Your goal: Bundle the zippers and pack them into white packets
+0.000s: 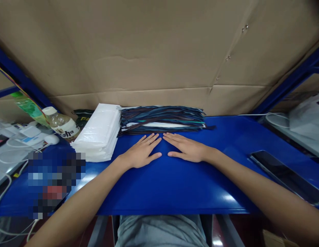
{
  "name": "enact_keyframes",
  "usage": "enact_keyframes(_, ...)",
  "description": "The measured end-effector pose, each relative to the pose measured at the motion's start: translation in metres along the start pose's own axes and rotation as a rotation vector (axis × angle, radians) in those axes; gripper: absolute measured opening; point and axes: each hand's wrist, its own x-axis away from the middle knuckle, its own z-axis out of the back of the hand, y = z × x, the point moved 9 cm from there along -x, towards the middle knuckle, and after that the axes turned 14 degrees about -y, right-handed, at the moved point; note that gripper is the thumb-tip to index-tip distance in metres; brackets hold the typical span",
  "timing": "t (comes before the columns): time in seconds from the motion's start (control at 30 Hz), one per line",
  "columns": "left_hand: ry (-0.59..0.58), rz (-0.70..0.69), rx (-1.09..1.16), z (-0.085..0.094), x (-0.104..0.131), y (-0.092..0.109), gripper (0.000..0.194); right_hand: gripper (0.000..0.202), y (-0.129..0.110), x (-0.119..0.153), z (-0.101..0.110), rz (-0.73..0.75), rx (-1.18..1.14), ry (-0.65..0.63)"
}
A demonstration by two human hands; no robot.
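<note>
My left hand [142,151] lies flat on the blue tabletop [159,188], palm down with its fingers spread and a ring on one finger. Opposite it, my right hand [187,147] rests palm down too, fingers stretched out and pointing left. The two hands are close together but apart, and neither holds anything. Just beyond the fingertips lies a stack of dark strips [161,116], blue, brown and black, with some white among them; they look like zippers or fabric bands. To the left of it a pile of white plastic bags [99,130] stands near my left hand.
A smartphone [285,175] lies on the right. At the left are a labelled bottle [63,125], a green bottle [31,106], white chargers with cables [33,135] and a blurred-out patch [53,181]. A cardboard wall [154,51] closes off the back. A white bag [308,120] sits far right.
</note>
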Motion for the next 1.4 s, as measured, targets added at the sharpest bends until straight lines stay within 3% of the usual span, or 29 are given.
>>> enact_keyframes(1.0, -0.026, 0.014, -0.018, 0.0002, 0.0011, 0.0033, 0.084, 0.092, 0.0002, -0.0002, 0.0027, -0.005, -0.023, 0.007)
enact_keyframes(1.4, 0.016, 0.001, -0.054, 0.0033, 0.0062, 0.0067, 0.077, 0.087, 0.0035, 0.0026, -0.0007, 0.016, -0.019, 0.035)
